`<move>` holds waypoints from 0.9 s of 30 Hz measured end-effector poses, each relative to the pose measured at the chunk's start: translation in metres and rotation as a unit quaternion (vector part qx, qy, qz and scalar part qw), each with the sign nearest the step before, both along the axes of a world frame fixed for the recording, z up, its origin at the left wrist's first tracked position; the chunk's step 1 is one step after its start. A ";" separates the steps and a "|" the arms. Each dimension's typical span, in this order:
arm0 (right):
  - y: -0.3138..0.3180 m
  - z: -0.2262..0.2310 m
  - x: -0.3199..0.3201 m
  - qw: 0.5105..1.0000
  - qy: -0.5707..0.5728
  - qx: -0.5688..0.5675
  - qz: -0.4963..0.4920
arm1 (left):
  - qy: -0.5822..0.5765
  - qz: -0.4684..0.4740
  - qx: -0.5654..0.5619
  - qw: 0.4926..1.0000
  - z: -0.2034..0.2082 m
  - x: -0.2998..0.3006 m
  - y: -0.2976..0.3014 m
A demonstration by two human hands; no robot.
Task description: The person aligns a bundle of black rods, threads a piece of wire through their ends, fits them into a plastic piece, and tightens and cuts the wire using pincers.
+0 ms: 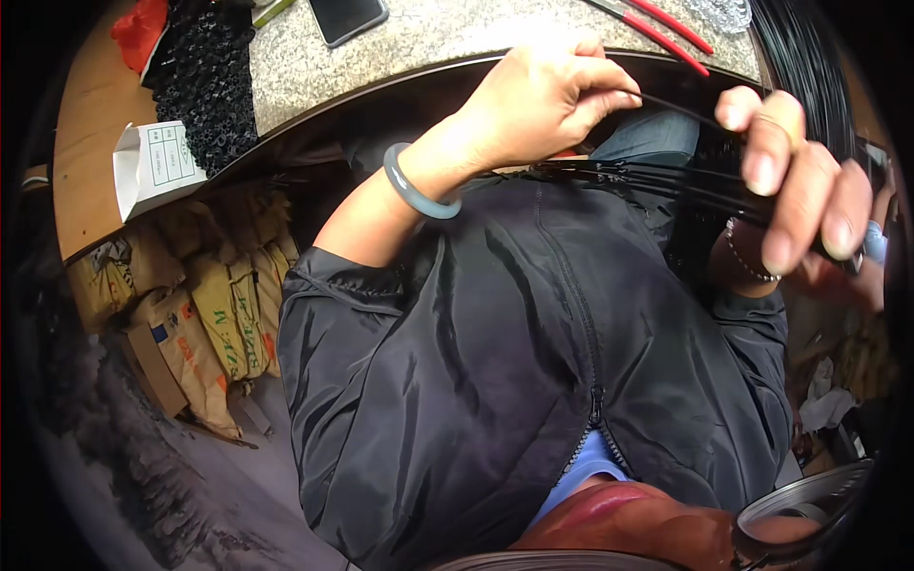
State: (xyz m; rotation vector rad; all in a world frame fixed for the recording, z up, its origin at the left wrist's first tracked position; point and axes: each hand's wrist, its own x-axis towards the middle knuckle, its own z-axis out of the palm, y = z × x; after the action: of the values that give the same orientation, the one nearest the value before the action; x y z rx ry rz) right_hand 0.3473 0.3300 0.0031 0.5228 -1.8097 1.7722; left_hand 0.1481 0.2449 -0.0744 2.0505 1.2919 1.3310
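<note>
My left hand (543,103), with a grey bangle on its wrist, is closed in a pinch. Thumb and forefinger hold the end of a thin black strand (682,108), which runs rightward to my right hand (804,186). That hand is curled around a bundle of thin black strands (657,179) stretching leftward in front of my dark jacket. The strands' far ends are partly hidden behind my right fingers. Whether they are wire or plastic I cannot tell.
On the speckled tabletop (295,86) lie a phone (348,17) and a red-handled tool (666,38). Small black parts (205,86) are heaped at left beside a white box (160,169). More long black strands (809,67) lie at far right. Sacks (214,314) stand below left.
</note>
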 end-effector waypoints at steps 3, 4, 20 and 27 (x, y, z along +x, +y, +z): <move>-0.015 -0.007 0.003 0.996 0.043 -0.032 -0.067 | -0.015 0.019 0.011 1.000 -0.006 -0.005 -0.003; -0.019 -0.011 0.002 0.993 0.061 -0.035 -0.098 | 0.009 0.019 0.025 0.999 -0.006 -0.007 -0.005; -0.009 0.000 -0.006 0.971 0.053 -0.228 -0.051 | -0.092 -0.006 -0.003 0.996 0.024 -0.011 -0.001; -0.009 -0.006 -0.033 0.969 0.079 -0.181 -0.151 | -0.043 0.040 0.046 0.997 0.037 -0.002 -0.008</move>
State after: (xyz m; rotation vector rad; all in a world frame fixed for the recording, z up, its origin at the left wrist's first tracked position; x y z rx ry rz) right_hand 0.3148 0.3211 -0.0031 0.2211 -1.3336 1.7363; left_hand 0.1459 0.2368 -0.0373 1.9972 1.3090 1.5235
